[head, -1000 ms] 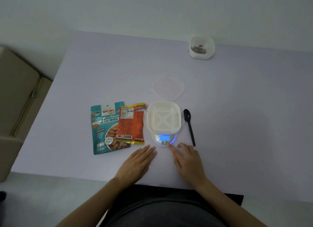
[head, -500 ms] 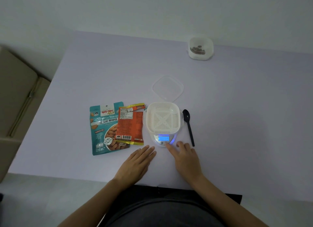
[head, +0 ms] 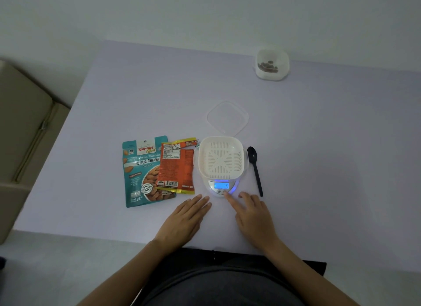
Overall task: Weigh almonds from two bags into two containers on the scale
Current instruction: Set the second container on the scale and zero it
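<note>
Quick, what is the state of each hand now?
Left hand: open, flat on the table, holding nothing.
Right hand: open, forefinger touching the scale front.

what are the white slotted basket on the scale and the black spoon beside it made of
White square slotted basket: likely moulded plastic, matte, given its even slots and rounded rim. Slim black spoon: probably plastic too, one piece with a faint sheen on its bowl, though coated metal can't be excluded.

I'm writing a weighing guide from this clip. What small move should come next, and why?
Probably lift the right hand off the scale: its forefinger touches the panel below the lit display, the white container on top is empty, and the teal bag and the orange bag lie beside it.
</note>
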